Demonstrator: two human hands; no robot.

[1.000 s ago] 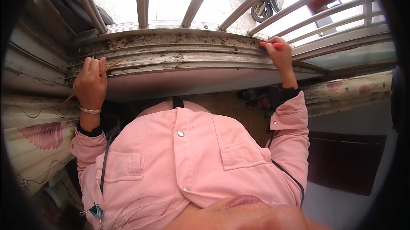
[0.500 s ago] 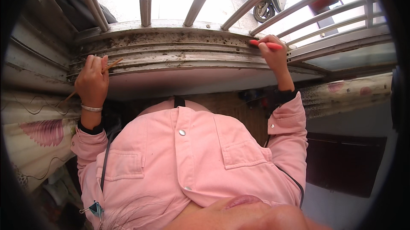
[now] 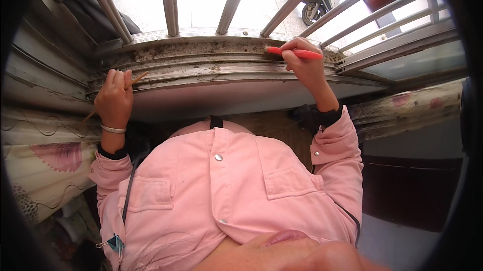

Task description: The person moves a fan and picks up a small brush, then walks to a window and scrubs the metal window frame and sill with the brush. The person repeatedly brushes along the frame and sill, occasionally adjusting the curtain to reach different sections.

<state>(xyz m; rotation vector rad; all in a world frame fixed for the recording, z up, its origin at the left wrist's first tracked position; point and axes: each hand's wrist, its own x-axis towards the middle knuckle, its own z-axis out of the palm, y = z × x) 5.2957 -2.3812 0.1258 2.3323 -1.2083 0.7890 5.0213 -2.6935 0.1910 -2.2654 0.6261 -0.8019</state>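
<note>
My right hand [image 3: 306,67] grips a small brush with a red handle [image 3: 308,54]. Its pale bristle tip lies at the dirty outer channel of the window sill track [image 3: 201,70], right of the middle. Dark grime and specks cover that channel below the bars. At the left end of the track, my left hand [image 3: 113,101] is closed around a thin wooden stick [image 3: 139,78]. One end of the stick points up and right past the thumb, and the other comes out below the hand by the curtain.
Metal window bars [image 3: 226,9] rise beyond the track. Outside stand a scooter [image 3: 313,12] and a dark cloth-like thing [image 3: 95,12] at the left. Patterned curtains [image 3: 58,158] hang at both sides. A sliding glass pane [image 3: 417,62] is at the right.
My right hand has moved left along the track with the brush. My left hand keeps hold of the stick near the same spot. The whole view has shifted slightly.
</note>
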